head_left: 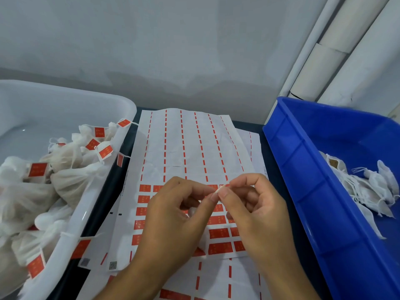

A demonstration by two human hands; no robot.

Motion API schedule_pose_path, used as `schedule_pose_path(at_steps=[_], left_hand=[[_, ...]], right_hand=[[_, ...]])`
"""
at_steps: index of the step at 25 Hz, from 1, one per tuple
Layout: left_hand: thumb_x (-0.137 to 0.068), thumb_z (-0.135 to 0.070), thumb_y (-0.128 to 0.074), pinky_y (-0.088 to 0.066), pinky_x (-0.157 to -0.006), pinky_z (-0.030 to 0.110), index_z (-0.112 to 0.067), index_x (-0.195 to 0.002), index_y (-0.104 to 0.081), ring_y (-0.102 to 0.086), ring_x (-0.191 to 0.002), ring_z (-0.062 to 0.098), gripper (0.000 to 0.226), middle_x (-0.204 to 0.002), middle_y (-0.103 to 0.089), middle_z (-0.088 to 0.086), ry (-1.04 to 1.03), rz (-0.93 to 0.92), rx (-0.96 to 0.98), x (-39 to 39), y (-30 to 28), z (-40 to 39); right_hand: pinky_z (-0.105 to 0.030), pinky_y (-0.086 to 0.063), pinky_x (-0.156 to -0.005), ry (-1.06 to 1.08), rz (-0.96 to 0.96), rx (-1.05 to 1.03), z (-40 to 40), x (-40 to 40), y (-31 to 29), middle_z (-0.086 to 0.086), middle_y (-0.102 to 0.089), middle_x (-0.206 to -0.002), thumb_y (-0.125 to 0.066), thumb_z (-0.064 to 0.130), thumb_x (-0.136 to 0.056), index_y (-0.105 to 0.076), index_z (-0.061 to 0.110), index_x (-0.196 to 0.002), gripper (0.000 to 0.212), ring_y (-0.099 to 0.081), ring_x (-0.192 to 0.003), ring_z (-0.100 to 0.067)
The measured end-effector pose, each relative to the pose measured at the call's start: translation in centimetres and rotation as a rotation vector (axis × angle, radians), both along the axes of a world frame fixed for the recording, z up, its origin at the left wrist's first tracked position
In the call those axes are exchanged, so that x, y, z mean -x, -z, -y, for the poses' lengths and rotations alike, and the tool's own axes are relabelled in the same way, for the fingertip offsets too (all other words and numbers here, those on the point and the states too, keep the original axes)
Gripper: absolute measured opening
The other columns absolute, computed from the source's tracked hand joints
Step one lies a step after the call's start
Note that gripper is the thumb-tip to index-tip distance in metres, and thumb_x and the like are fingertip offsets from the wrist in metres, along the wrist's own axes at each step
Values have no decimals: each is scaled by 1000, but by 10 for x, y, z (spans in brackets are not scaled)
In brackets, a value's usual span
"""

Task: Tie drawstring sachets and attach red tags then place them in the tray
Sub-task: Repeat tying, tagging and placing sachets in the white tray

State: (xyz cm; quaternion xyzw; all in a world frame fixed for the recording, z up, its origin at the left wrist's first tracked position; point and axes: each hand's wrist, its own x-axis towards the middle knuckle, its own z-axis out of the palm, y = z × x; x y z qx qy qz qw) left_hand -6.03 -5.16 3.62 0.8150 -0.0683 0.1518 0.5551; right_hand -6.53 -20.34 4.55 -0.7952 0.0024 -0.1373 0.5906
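Observation:
Both hands meet over the sticker sheet (190, 148) in the middle of the table. My left hand (173, 217) and my right hand (249, 208) pinch one small red tag (221, 187) between their fingertips. Rows of red tags (218, 232) remain on the sheet's near part; its far part shows only red edge strips. The white tray (86, 204) on the left holds several tied white sachets (71, 180) with red tags. In the blue bin (303, 182) on the right lie untagged white sachets (368, 187) with loose strings. No sachet is visible in my hands.
More sticker sheets (216, 278) lie under the top one on the dark table (101, 198). White tubes (337, 61) lean in the back right corner against the pale wall. One tagged sachet hangs over the white tray's near rim.

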Motion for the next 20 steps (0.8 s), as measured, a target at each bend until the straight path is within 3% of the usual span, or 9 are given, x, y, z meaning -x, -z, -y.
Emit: schedule_pose_path(at_steps=[4, 6, 8, 14, 18, 20], left_hand=[[-82, -50, -66, -48, -67, 7, -41, -80, -66, -61, -91, -1, 9, -90, -63, -27, 1, -52, 63, -1, -1, 1], [-86, -41, -71, -48, -66, 7, -40, -79, -66, -61, -89, -1, 9, -89, -63, -26, 12, -75, 74, -2, 1, 1], [-87, -39, -71, -49, -67, 8, -40, -80, -65, -61, -89, 0, 9, -89, -63, -25, 31, -82, 77, -2, 3, 1], [-90, -44, -70, -50, -69, 8, -44, -91, -64, -62, -94, 0, 6, -94, -64, -24, 99, -135, 138, -1, 2, 0], [-79, -50, -76, -48, -64, 2, -64, -112, -43, -57, -101, -10, 48, -104, -56, -34, 154, -265, 153, -2, 1, 0], [-76, -52, -80, -53, -65, 7, -67, -117, -35, -62, -99, -3, 63, -106, -55, -34, 133, -378, 154, -4, 0, -1]], right_hand=[[-5, -52, -66, -29, -14, 75, 4, -2, -5, 31, -68, -104, -71, 54, -81, -61, 48, -108, 29, -67, -95, 7], [-8, -55, -69, -94, -52, 82, 6, -4, -6, 31, -69, -105, -65, 61, -78, -64, 52, -110, 33, -67, -97, 6], [-16, -59, -75, -151, -78, 82, 6, -4, -6, 25, -73, -100, -62, 64, -78, -68, 53, -106, 30, -70, -96, -1], [-12, -56, -73, -119, 25, 112, 1, 0, -9, 22, -74, -88, -60, 58, -82, -70, 49, -98, 21, -71, -91, -4], [-21, -61, -64, -24, 66, 57, -2, 1, -14, 15, -74, -83, -61, 56, -80, -70, 47, -89, 16, -74, -79, -9], [-19, -60, -62, 31, 117, 47, -8, 1, -23, 12, -73, -78, -60, 56, -80, -70, 41, -88, 20, -72, -72, -8]])
